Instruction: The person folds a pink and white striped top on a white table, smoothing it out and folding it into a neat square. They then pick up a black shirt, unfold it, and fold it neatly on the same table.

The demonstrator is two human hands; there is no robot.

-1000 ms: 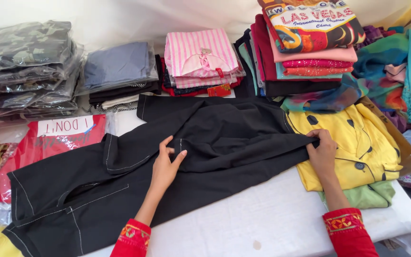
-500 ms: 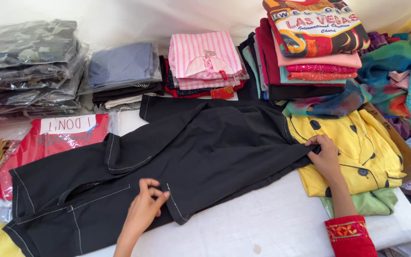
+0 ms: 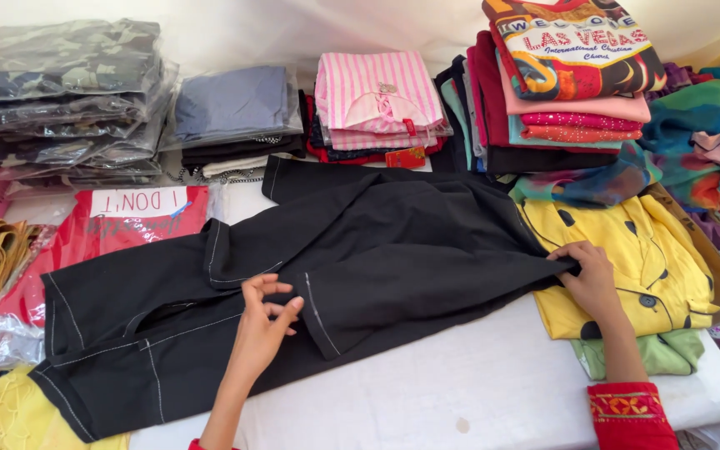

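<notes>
A black garment (image 3: 377, 250) with white stitching lies spread across the white table (image 3: 493, 392). My left hand (image 3: 264, 321) hovers over its lower middle, fingers curled and apart, pinching at a fold near a stitched edge. My right hand (image 3: 589, 275) presses and grips the garment's right end where it lies over a yellow shirt (image 3: 652, 250) with dark buttons. Red embroidered cuffs show at my right wrist.
Stacks of folded clothes line the back: bagged camouflage pieces (image 3: 60, 92), a bagged blue-grey piece (image 3: 231, 104), pink striped fabric (image 3: 377, 96), a colourful pile (image 3: 568, 75). A red bagged shirt (image 3: 118, 225) lies left, a green garment (image 3: 652, 354) under the yellow one, scarves (image 3: 710, 142) at right.
My left hand slid down the black garment toward me and lifted from flat to a pinching pose. My right hand stayed holding the right end. The view came closer.
</notes>
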